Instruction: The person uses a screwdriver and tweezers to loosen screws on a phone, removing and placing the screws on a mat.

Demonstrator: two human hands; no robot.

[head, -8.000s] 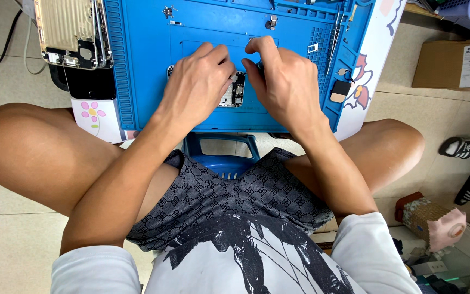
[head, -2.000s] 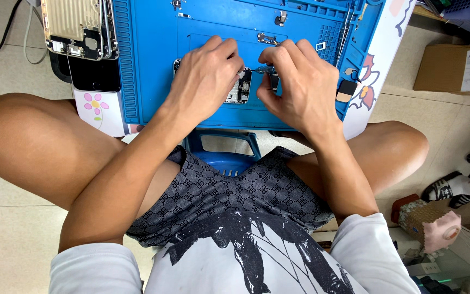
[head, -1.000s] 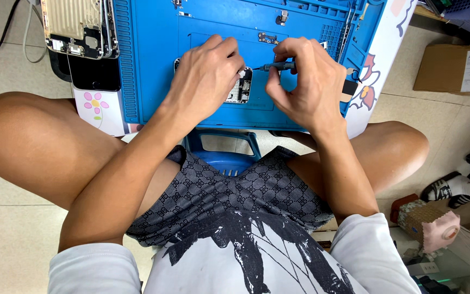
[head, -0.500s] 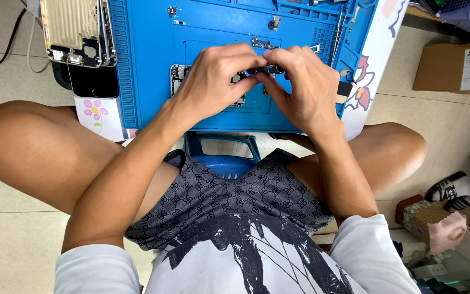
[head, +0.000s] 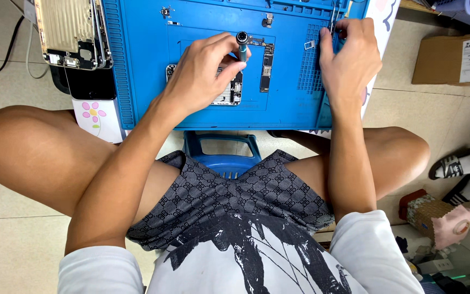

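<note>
Head view: my left hand [head: 202, 73] fingers pinching the slim teal screwdriver [head: 242, 46] upright at twelve o'clock of the opened phone chassis [head: 229, 92]; right hand [head: 349, 60] fingers pinched at the blue silicone mat's [head: 202, 117] three o'clock edge. Best keep the driver plumb, pressing gently.

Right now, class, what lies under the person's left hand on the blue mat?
Under the left hand, which holds a screwdriver, an opened phone lies on the blue mat. Only its right end shows; the hand covers the rest.
</note>
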